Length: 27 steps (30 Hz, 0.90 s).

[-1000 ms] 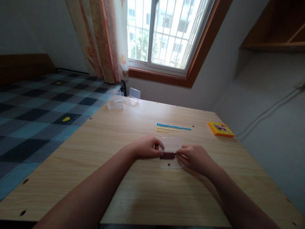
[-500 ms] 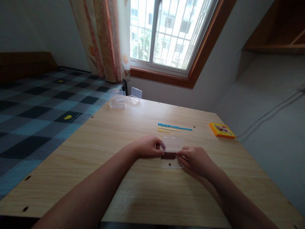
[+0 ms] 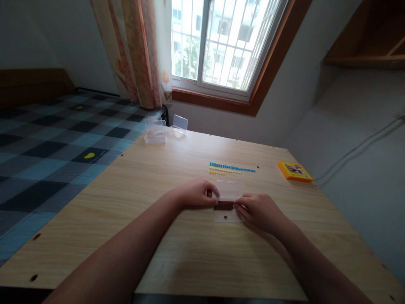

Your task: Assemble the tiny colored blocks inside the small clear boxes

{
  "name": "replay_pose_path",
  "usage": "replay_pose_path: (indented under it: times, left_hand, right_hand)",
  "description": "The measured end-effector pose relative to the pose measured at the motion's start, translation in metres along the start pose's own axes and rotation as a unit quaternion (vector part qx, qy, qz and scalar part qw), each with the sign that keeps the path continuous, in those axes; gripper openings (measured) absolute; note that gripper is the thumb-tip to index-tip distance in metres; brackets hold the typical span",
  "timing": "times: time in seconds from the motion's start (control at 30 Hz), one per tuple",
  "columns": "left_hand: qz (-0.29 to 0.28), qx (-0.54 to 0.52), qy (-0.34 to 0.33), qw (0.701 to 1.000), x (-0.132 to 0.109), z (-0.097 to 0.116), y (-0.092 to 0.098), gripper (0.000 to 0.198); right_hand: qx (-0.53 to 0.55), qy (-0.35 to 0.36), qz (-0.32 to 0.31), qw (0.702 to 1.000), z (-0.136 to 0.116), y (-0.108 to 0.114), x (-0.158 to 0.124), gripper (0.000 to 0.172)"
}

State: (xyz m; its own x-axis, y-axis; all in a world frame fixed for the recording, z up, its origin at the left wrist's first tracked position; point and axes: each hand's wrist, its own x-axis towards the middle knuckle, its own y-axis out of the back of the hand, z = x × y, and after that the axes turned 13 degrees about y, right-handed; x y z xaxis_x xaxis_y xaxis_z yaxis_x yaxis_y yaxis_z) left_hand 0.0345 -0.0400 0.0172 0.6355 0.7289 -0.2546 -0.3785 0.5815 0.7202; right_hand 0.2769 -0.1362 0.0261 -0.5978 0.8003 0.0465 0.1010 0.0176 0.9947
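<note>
A small clear plastic box (image 3: 232, 218) lies on the table with its lid (image 3: 230, 188) raised. Inside it is a tight row of dark brown pieces (image 3: 225, 205), and one loose brown piece (image 3: 225, 217) is nearer me. My left hand (image 3: 199, 194) is closed at the box's left side, its thumb and fingers at the left end of the row. On the right, my right hand (image 3: 257, 207) pinches at the row's right end, hiding part of the box wall. Beyond the lid, a row of blue pieces (image 3: 232, 167) and shorter rows of yellow pieces (image 3: 217, 173) lie on the wood.
More clear plastic boxes (image 3: 155, 134), one with its lid up (image 3: 179, 126), stand at the table's far left corner. A yellow-orange box (image 3: 295, 172) is near the right edge. One small dark piece (image 3: 257, 166) lies past the blue row. A checked bed (image 3: 63, 139) adjoins the left edge.
Both hands stay at the box with almost no movement. The whole view has shifted very slightly; no piece has visibly changed place.
</note>
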Motion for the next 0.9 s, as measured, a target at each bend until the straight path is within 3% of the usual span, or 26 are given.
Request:
replay_pose_path:
  times: [0.43,0.57,0.67,0.8,0.9]
  left_hand:
    - [-0.004,0.003,0.003,1.0,0.0019,-0.003,-0.0011,0.031]
    - [-0.002,0.005,0.005,1.0,0.001,-0.0004,0.0003,0.031]
    - [-0.007,0.005,0.004,1.0,0.001,0.0004,0.0008,0.032]
    - [-0.014,-0.001,-0.002,1.0,0.0013,-0.0002,0.0009,0.031]
    - [-0.016,-0.006,-0.004,1.0,0.001,-0.0001,0.0012,0.029]
  right_hand:
    - [0.001,-0.011,-0.003,1.0,-0.0021,-0.0002,-0.0001,0.027]
    - [0.017,-0.003,0.03,0.999,-0.0005,0.001,-0.0031,0.025]
    - [0.069,0.041,0.061,0.995,0.0,0.0017,-0.0062,0.022]
    - [0.143,0.135,0.059,0.979,-0.003,-0.001,-0.0074,0.022]
    - [0.142,0.149,0.048,0.977,-0.0066,-0.0029,-0.0063,0.022]
